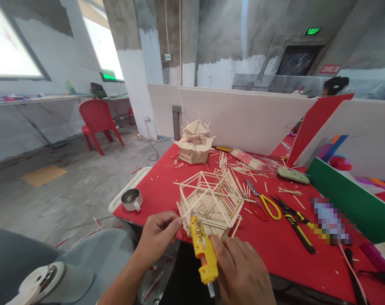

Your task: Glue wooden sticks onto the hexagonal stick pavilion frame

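Observation:
A hexagonal frame of thin wooden sticks (pixel 211 203) stands at the front edge of the red table. My left hand (pixel 162 233) is closed at its left side, thumb and finger pinched on a thin wooden stick that reaches into the frame. My right hand (pixel 243 267) is wrapped round a yellow glue gun (pixel 200 245). The gun's metal nozzle points up at the frame's left part, close to the stick; whether they touch is unclear. Behind the frame sits a finished-looking stick pagoda (pixel 195 142) with two roof tiers.
On the red table (pixel 154 186) are a metal cup (pixel 132 199), loose sticks, yellow-handled scissors (pixel 265 201), black-and-yellow pliers (pixel 296 224) and a green case (pixel 293 175). A white bottle (pixel 62 281) is at the lower left. White boards stand behind the table.

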`<state>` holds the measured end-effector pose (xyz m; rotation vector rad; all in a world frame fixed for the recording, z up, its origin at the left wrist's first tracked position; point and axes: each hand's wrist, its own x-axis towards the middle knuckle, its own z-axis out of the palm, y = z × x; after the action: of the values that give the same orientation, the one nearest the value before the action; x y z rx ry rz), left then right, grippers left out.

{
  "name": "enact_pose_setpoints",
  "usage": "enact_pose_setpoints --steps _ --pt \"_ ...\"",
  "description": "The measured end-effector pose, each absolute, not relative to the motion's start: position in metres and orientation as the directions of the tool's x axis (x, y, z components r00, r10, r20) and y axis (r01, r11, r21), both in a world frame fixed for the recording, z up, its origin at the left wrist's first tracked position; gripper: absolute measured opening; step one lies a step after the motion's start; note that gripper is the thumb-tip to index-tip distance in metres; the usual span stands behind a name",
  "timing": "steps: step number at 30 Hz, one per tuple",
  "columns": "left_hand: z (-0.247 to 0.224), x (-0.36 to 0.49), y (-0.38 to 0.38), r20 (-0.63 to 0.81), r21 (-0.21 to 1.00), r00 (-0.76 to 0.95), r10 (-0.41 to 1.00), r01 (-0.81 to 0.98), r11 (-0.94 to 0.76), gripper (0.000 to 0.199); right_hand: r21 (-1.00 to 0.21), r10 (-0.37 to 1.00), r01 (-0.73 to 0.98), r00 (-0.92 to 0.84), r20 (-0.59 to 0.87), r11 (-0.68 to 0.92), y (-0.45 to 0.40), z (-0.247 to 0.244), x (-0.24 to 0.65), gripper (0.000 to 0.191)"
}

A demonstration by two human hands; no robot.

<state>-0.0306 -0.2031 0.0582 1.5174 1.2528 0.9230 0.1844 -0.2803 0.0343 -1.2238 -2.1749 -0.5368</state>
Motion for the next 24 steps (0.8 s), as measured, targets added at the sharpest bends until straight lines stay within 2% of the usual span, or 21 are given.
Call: enact_pose_setpoints --steps 15,24 --pt "0.0548 -0.0307 -0.2035 -0.012 0.964 0.213 0.977 0.262 -0.045 0.043 0.022 0.634 0.863 -0.388 0.669 0.505 -0.2818 0.0291 0.1886 0.036" --pt "0.0503 -0.0303 -0.2027 -0.005 0.964 0.218 0.976 0.262 -0.054 0.042 0.039 0.621 0.867 -0.387 0.681 0.497 -0.2814 0.0343 0.188 0.036"
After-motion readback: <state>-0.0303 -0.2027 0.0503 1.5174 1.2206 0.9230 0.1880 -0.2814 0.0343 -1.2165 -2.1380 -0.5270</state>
